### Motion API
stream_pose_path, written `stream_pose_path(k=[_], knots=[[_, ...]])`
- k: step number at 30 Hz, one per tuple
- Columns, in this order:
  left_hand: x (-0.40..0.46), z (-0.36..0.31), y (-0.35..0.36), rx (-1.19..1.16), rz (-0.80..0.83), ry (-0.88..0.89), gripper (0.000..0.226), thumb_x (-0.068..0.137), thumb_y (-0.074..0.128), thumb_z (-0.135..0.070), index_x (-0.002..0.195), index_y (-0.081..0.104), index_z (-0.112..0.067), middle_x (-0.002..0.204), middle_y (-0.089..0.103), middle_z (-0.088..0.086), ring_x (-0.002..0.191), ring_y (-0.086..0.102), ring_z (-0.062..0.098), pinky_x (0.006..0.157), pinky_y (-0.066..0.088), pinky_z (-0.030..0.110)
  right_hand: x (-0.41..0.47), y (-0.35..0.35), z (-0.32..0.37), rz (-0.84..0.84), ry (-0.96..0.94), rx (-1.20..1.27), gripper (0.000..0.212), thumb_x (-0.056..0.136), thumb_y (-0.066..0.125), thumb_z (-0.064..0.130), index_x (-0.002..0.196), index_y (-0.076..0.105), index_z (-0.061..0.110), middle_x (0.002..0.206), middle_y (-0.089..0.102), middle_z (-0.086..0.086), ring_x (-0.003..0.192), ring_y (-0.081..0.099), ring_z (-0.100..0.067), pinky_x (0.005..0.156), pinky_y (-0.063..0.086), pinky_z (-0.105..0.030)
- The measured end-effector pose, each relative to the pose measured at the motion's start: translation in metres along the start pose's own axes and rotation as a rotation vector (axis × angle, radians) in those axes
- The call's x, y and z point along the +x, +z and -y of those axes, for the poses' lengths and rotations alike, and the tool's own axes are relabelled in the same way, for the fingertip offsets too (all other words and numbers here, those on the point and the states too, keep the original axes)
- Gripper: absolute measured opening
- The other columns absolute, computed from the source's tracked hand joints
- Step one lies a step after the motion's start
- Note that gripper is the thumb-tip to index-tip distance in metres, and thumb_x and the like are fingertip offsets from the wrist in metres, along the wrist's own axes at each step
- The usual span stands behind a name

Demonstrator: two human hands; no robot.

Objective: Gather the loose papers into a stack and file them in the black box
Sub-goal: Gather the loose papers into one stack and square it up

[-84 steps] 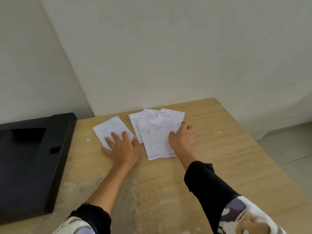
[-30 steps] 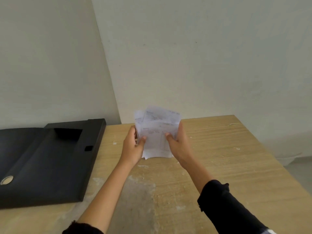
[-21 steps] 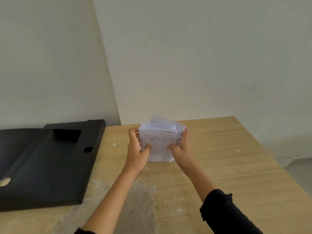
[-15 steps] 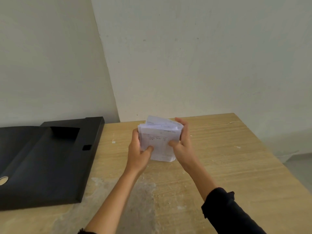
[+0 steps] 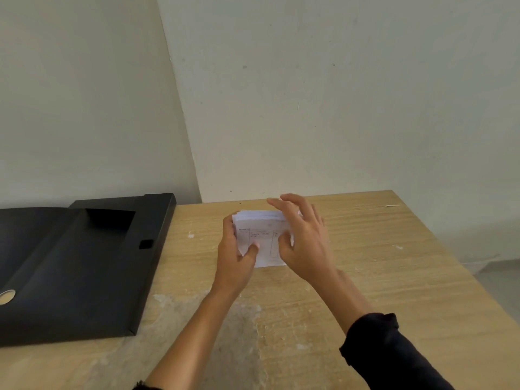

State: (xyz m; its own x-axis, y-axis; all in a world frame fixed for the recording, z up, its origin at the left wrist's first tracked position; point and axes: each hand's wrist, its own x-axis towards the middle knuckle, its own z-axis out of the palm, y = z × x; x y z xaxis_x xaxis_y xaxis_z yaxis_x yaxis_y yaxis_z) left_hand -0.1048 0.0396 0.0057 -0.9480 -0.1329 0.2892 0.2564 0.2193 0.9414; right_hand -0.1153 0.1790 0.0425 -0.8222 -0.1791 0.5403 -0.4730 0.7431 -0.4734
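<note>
Upright above the wooden table [image 5: 365,277], the stack of papers [image 5: 263,237] stands on its lower edge near the middle of the tabletop, its printed face with ruled columns turned toward the camera. The left hand [image 5: 235,257] grasps the stack along its left side, thumb pressed on the front sheet and the other fingers wrapped behind, out of sight. The right hand [image 5: 305,243] is at the stack's right side with its fingers spread and loosely extended over the top right corner; its thumb lies near the front sheet, yet whether it actually pinches the paper or only rests against the edge cannot be told, partly because the hand is blurred. The sheets look roughly squared, with a few top edges showing slightly uneven. Well to the left, the black box [image 5: 84,263] lies open on the table with its dark interior facing up, a small round metal fitting [image 5: 7,296] visible at its left edge, and it stands apart from the papers and both hands. A dark sleeve [image 5: 394,356] covers the right forearm, while the left forearm is bare. Pale walls [image 5: 337,94] meet in a corner behind the table.
</note>
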Motion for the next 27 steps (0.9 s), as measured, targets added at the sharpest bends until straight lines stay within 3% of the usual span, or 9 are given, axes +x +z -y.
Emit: stream_pose_path(k=[2,4,12,15,19,21,23,25,27], knots=[[0.001,-0.001,0.0,0.002,0.007,0.009,0.042,0.082,0.055,0.004,0.114,0.04,-0.02,0.102,0.058,-0.003,0.095,0.06,0.01,0.072,0.053,0.023,0.0,0.0,0.004,0.053,-0.076,-0.193,0.068,0.068,0.05,0.004,0.132,0.042,0.027,0.133,0.05,0.004,0.133,0.038,-0.022,0.108,0.029,-0.055],[0.001,-0.002,0.001,-0.01,0.011,0.007,0.041,0.083,0.054,0.005,0.115,0.039,-0.018,0.101,0.058,-0.004,0.093,0.06,0.009,0.07,0.053,0.018,-0.002,0.0,0.007,0.122,-0.117,-0.247,0.07,0.072,0.05,0.002,0.137,0.036,0.024,0.136,0.049,0.006,0.142,0.024,-0.022,0.112,0.015,-0.063],[0.003,-0.005,0.003,0.001,0.032,0.015,0.042,0.084,0.048,0.008,0.117,0.038,-0.016,0.096,0.059,-0.008,0.084,0.06,-0.006,0.066,0.051,0.012,0.003,0.001,0.005,0.177,-0.175,-0.351,0.076,0.073,0.05,-0.001,0.14,0.031,0.028,0.14,0.046,0.01,0.144,0.02,-0.022,0.113,0.013,-0.063],[0.005,-0.002,0.004,0.004,0.038,0.005,0.034,0.085,0.044,0.008,0.112,0.041,-0.012,0.094,0.058,-0.005,0.081,0.059,0.0,0.067,0.052,0.018,0.006,-0.005,0.003,0.122,-0.034,-0.111,0.078,0.073,0.042,-0.007,0.142,0.029,0.026,0.143,0.043,0.006,0.143,0.017,-0.017,0.118,0.012,-0.051],[0.007,0.0,0.006,0.0,0.019,-0.026,0.026,0.086,0.043,0.007,0.106,0.039,-0.009,0.092,0.054,0.0,0.082,0.054,0.009,0.066,0.048,0.014,0.008,-0.007,-0.015,0.007,0.291,0.343,0.071,0.074,0.04,-0.017,0.137,0.036,0.017,0.137,0.047,-0.004,0.125,0.04,-0.01,0.1,0.036,-0.026],[0.007,0.002,0.008,-0.012,0.004,-0.039,0.026,0.086,0.043,0.007,0.104,0.037,-0.009,0.09,0.053,-0.001,0.08,0.053,0.006,0.064,0.046,0.011,0.004,0.0,-0.021,0.061,0.345,0.452,0.068,0.075,0.041,-0.015,0.133,0.039,0.019,0.13,0.052,-0.004,0.12,0.048,-0.016,0.099,0.042,-0.031],[0.007,0.005,0.01,-0.026,0.009,-0.046,0.026,0.086,0.042,0.009,0.103,0.035,-0.009,0.09,0.052,-0.003,0.075,0.052,-0.004,0.064,0.046,0.01,-0.002,0.008,-0.024,0.117,0.387,0.53,0.06,0.075,0.04,-0.012,0.124,0.043,0.023,0.112,0.058,-0.003,0.105,0.055,-0.02,0.088,0.051,-0.034],[0.007,0.011,0.011,-0.032,0.021,-0.057,0.026,0.086,0.042,0.008,0.103,0.035,-0.01,0.09,0.052,-0.004,0.072,0.051,-0.01,0.065,0.046,0.009,-0.006,0.016,-0.024,0.106,0.466,0.621,0.05,0.077,0.04,-0.012,0.113,0.047,0.021,0.098,0.058,0.0,0.091,0.056,-0.019,0.071,0.05,-0.027],[0.008,0.016,0.011,-0.032,0.012,-0.07,0.025,0.086,0.044,0.004,0.101,0.037,-0.013,0.089,0.053,-0.005,0.072,0.052,-0.011,0.065,0.045,0.009,-0.01,0.024,-0.023,0.076,0.517,0.694,0.044,0.078,0.039,-0.013,0.109,0.048,0.017,0.093,0.057,0.001,0.086,0.055,-0.018,0.065,0.047,-0.021]])
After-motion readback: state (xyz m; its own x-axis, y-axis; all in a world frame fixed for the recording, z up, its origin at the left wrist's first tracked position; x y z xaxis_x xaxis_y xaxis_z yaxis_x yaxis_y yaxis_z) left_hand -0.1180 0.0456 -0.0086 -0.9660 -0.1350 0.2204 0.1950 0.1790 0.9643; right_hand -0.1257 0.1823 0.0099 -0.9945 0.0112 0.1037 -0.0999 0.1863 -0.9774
